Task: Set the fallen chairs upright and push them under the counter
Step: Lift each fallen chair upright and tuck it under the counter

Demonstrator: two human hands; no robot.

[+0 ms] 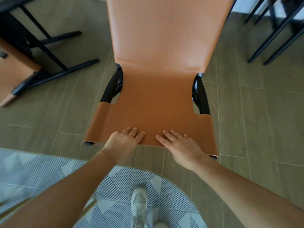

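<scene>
Both hands on the tan chair (158, 99)
Left hand (125, 139) and right hand (180, 146) rest fingers-down on its front edge, lower centre; another chair (14, 68), black-legged, at upper left

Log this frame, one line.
orange chair: upright | left hand: on seat front edge | right hand: flat, same edge | second chair: fallen, left

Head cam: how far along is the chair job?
Done: orange chair looks upright. In hand: left hand and right hand rest on its seat front, likely to push it. Left: second chair at far left lies tipped; both need pushing in.
</scene>
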